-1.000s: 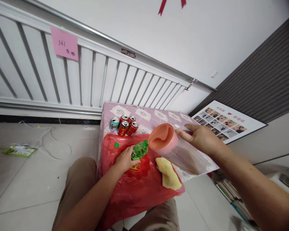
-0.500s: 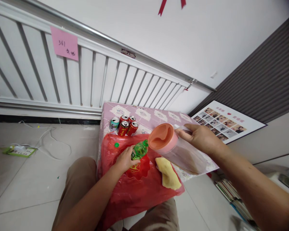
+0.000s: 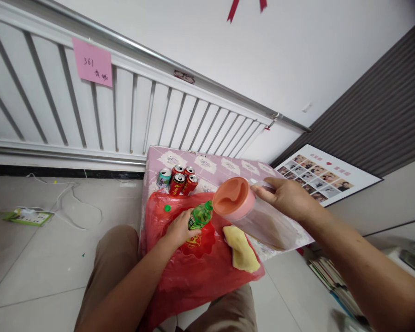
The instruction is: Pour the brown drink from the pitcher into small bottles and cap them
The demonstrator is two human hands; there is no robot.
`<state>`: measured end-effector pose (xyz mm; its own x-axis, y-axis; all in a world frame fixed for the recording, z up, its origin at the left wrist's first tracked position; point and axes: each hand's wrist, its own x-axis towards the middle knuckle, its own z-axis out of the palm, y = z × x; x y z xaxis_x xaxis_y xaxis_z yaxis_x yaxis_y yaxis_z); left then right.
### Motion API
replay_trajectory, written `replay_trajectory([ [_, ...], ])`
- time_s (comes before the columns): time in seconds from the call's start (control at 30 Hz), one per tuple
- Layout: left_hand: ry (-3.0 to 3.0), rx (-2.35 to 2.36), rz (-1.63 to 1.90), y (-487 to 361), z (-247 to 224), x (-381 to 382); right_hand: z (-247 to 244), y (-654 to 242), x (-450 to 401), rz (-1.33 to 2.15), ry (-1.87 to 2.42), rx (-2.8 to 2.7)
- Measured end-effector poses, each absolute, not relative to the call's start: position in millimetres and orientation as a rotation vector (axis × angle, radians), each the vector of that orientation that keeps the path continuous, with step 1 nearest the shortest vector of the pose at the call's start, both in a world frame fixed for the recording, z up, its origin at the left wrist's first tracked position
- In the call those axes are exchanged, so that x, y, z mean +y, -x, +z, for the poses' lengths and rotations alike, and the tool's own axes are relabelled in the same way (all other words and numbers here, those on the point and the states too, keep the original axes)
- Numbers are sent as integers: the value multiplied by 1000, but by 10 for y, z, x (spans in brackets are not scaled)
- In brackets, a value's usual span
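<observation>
My left hand (image 3: 180, 229) is wrapped round a green plastic bottle (image 3: 201, 215), tilted with its open neck up and to the right. By its handle, my right hand (image 3: 283, 196) holds a clear pitcher (image 3: 268, 226) with an orange lid (image 3: 232, 197). The pitcher leans over to the left, its lid close to the bottle's mouth, with a little brownish liquid low inside. Below the bottle sits a red scalloped tray (image 3: 207, 246) on a red plastic sheet (image 3: 193, 281). A green bottle cap (image 3: 167, 208) lies left of the bottle, and a folded yellow cloth (image 3: 242, 252) to the right.
Several opened drink cans (image 3: 177, 184) stand at the back left of the table (image 3: 207, 163), before a white radiator (image 3: 131, 110). A green power strip (image 3: 29, 216) with white cables lies on the floor at left. Books (image 3: 335, 281) are stacked at lower right.
</observation>
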<state>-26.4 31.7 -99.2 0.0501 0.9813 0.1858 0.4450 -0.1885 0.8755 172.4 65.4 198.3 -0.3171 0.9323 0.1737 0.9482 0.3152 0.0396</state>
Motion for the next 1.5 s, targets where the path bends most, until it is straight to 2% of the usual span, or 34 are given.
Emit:
replay_trajectory([
  [1.03,-1698,1428,1112,264,-986,314,1987,-1717,667,-203,1807,-2450],
  [1.5,-1658,1409,1111,260,-1005,328,1801,-1854,650,52,1760,-2300],
])
